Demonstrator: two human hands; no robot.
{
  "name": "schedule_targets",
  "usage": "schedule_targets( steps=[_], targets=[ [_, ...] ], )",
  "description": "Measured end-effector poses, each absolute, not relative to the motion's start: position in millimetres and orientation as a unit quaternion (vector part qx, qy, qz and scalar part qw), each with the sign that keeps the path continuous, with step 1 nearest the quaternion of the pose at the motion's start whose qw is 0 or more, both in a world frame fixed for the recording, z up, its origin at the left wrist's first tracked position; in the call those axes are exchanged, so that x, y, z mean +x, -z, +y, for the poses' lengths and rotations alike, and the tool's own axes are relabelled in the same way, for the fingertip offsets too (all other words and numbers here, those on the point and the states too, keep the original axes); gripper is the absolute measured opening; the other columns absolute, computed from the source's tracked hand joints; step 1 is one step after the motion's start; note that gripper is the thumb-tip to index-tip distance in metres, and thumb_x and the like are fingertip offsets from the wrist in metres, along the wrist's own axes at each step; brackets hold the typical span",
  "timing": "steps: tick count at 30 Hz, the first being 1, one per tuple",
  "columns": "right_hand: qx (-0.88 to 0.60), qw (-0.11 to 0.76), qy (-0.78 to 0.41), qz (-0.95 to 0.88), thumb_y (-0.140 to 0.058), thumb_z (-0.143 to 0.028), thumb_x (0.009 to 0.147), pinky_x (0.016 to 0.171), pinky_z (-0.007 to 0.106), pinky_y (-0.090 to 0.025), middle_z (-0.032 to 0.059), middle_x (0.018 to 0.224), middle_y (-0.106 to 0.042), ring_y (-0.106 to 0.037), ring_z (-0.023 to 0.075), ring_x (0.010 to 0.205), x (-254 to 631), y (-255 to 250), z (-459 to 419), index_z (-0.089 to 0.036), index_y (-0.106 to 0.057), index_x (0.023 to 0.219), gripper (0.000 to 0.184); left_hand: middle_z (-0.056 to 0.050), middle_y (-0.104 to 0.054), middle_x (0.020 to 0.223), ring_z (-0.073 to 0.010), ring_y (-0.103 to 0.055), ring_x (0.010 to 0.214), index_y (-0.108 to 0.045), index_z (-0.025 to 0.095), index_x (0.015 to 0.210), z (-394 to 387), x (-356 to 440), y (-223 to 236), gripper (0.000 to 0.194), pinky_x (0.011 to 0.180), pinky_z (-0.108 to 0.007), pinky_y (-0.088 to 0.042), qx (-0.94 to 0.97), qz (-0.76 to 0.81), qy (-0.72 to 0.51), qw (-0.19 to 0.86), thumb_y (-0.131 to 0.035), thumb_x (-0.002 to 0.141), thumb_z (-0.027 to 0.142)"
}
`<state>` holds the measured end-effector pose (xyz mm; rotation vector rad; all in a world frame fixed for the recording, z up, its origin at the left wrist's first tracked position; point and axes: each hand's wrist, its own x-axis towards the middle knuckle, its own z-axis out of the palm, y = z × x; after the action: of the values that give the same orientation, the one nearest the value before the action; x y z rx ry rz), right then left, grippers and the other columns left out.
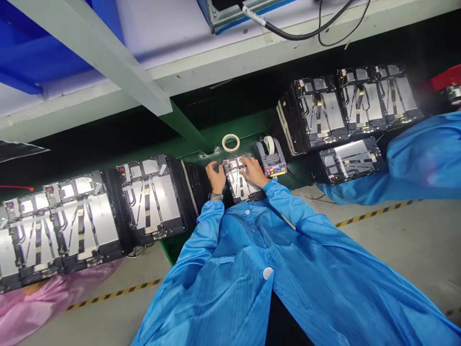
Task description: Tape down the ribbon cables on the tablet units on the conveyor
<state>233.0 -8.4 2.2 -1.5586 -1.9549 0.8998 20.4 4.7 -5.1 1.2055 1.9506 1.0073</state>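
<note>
So, the right hand (251,172) lies spread across a metal-backed tablet panel (240,181), directly beneath the palm, and the panel's long axis points roughly toward the person's chest. The left hand (216,177), above a wristwatch (216,196), is curled against the panel's left edge; whether it grips that edge, I cannot tell. Just beyond sit a roll of masking tape (231,142) and a tape dispenser (270,157), with more panels (151,202) lined up on both sides.
</note>
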Motion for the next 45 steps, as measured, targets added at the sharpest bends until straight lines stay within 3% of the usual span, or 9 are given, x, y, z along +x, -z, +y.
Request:
schedule_targets(
  steps=[5,11,22,28,34,37,40,42,45],
  targets=[
    [-0.529,0.261,-0.342,-0.731,-0.067,-0.014,0.089,0.102,0.048,-0.043,0.0109,0.108,-0.067,-0.055,0.0329,0.109,203,4,6,-0.017,-0.053,0.149,0.062,-0.010,-0.061,0.126,-0.0218,-0.066,0.111,-0.062,0.022,0.114,-31,12,29,0.026,0.108,-0.042,-0.050,0.406,0.748,-0.360,0.383,-0.069,0.091,0.013],
    [-0.501,0.275,-0.358,-0.738,-0.050,-0.004,0.086,0.094,0.039,-0.046,0.0056,0.096,-0.064,-0.057,0.0270,0.099,179,14,25,-0.020,-0.058,0.142,0.059,-0.012,-0.061,0.131,-0.0210,-0.068,0.107,-0.062,0.021,0.117,-26,15,43,0.030,0.103,-0.041,-0.054,0.414,0.718,-0.366,0.424,-0.074,0.090,0.017],
    [-0.456,0.217,-0.305,-0.807,-0.049,-0.003,0.086,0.094,0.044,-0.043,0.0131,0.115,-0.069,-0.053,0.0314,0.108,176,7,42,-0.016,-0.060,0.141,0.058,-0.009,-0.070,0.122,-0.0196,-0.068,0.100,-0.067,0.021,0.108,-12,23,46,0.022,0.100,-0.039,-0.054,0.389,0.706,-0.377,0.456,-0.079,0.090,0.027],
    [-0.437,0.183,-0.324,-0.819,-0.051,0.001,0.081,0.089,0.041,-0.041,0.0089,0.099,-0.068,-0.055,0.0296,0.099,182,12,52,-0.015,-0.062,0.139,0.061,-0.008,-0.071,0.114,-0.0199,-0.066,0.100,-0.066,0.022,0.104,-9,29,47,0.022,0.099,-0.038,-0.053,0.378,0.719,-0.380,0.443,-0.080,0.088,0.027],
    [-0.462,0.192,-0.338,-0.797,-0.050,-0.001,0.083,0.093,0.042,-0.042,0.0094,0.103,-0.069,-0.055,0.0301,0.102,186,10,45,-0.016,-0.062,0.139,0.060,-0.005,-0.069,0.107,-0.0182,-0.064,0.097,-0.064,0.022,0.099,-3,32,54,0.023,0.098,-0.036,-0.051,0.367,0.730,-0.386,0.429,-0.082,0.084,0.026],
    [-0.493,0.244,-0.354,-0.756,-0.053,-0.004,0.082,0.100,0.046,-0.042,0.0106,0.105,-0.069,-0.055,0.0312,0.109,185,4,40,-0.016,-0.064,0.136,0.056,-0.004,-0.068,0.105,-0.0172,-0.063,0.094,-0.063,0.021,0.098,-1,31,56,0.024,0.096,-0.036,-0.052,0.362,0.734,-0.381,0.429,-0.082,0.083,0.025],
    [-0.541,0.346,-0.432,-0.633,-0.058,-0.012,0.083,0.099,0.043,-0.045,0.0065,0.097,-0.069,-0.059,0.0277,0.102,182,-7,31,-0.018,-0.066,0.131,0.049,-0.004,-0.068,0.107,-0.0168,-0.063,0.092,-0.063,0.021,0.099,-1,30,56,0.025,0.095,-0.036,-0.052,0.364,0.732,-0.377,0.436,-0.082,0.083,0.026],
    [-0.546,0.401,-0.548,-0.491,-0.063,-0.017,0.082,0.086,0.037,-0.049,0.0020,0.087,-0.068,-0.061,0.0220,0.087,180,-15,21,-0.021,-0.067,0.124,0.042,-0.004,-0.068,0.107,-0.0171,-0.063,0.093,-0.063,0.022,0.100,-1,29,54,0.027,0.096,-0.037,-0.052,0.364,0.730,-0.374,0.442,-0.083,0.083,0.028],
    [-0.493,0.417,-0.719,-0.258,-0.071,-0.021,0.080,0.067,0.029,-0.046,0.0004,0.080,-0.070,-0.059,0.0158,0.069,179,-20,0,-0.020,-0.070,0.113,0.034,-0.004,-0.068,0.108,-0.0180,-0.064,0.099,-0.063,0.022,0.101,-3,27,51,0.027,0.099,-0.038,-0.052,0.364,0.729,-0.371,0.446,-0.082,0.083,0.028]
  ],
)
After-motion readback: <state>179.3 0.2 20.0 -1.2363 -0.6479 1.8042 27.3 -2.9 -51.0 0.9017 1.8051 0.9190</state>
